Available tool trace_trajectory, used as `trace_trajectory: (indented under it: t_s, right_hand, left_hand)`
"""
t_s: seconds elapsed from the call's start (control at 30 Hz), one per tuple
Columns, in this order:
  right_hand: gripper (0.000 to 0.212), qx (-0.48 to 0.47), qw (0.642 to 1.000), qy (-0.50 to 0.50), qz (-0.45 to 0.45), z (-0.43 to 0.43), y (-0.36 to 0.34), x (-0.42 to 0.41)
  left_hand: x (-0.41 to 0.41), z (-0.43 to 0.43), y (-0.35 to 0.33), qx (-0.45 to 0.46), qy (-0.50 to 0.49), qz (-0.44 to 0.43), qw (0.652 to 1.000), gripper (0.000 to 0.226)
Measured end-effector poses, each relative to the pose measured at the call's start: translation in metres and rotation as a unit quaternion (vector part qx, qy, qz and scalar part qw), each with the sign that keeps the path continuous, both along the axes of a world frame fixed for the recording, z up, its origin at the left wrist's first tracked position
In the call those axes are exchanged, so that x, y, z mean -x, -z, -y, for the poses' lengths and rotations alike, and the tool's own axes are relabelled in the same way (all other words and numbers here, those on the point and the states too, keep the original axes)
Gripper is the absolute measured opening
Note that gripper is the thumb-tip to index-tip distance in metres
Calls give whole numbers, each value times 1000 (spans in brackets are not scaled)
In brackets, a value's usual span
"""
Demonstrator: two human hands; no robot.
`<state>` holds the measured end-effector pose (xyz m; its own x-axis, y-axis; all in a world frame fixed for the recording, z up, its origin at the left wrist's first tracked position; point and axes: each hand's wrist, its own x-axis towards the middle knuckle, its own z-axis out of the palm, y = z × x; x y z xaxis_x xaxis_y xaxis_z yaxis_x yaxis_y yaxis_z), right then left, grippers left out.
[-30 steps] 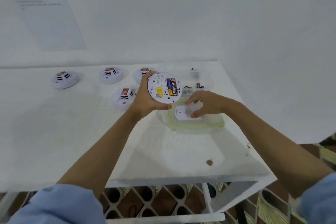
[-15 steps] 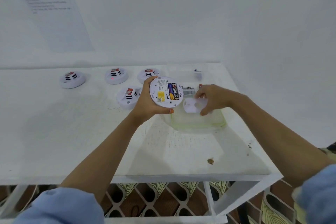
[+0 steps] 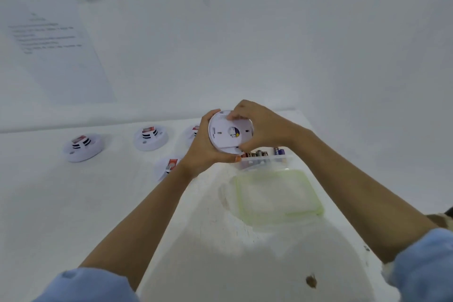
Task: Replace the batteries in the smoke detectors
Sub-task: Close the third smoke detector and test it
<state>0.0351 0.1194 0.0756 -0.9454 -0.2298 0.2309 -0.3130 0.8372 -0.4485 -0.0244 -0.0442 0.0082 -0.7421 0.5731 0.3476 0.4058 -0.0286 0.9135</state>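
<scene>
My left hand grips a round white smoke detector from its left and bottom rim, held above the table with its back facing me. My right hand presses a white cover plate flat onto that back, fingers on its top and lower right edge. The plate hides the batteries inside; only a small yellow and blue patch shows through its centre hole. Just below my hands stands a clear box of loose batteries.
Several more white smoke detectors lie on the white table: one at far left, one in the middle, one partly behind my left wrist. A clear green-rimmed lid lies right of centre. Paper sheets hang on the wall.
My right hand lifted the white cover plate from the green-rimmed lid and brought it onto the detector's back, covering the batteries. The camera has tilted up and closer.
</scene>
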Motion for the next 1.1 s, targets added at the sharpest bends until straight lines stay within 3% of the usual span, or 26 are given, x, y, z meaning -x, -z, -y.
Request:
trace_trajectory:
  t_s: [0.6, 1.1]
  right_hand:
    - [67, -19, 998, -7, 60, -10, -3, 45]
    - [61, 56, 997, -1, 53, -14, 21, 52]
  left_hand:
    - [44, -4, 1, 28, 10, 2, 1000, 104]
    - [36, -13, 4, -22, -42, -6, 999, 93]
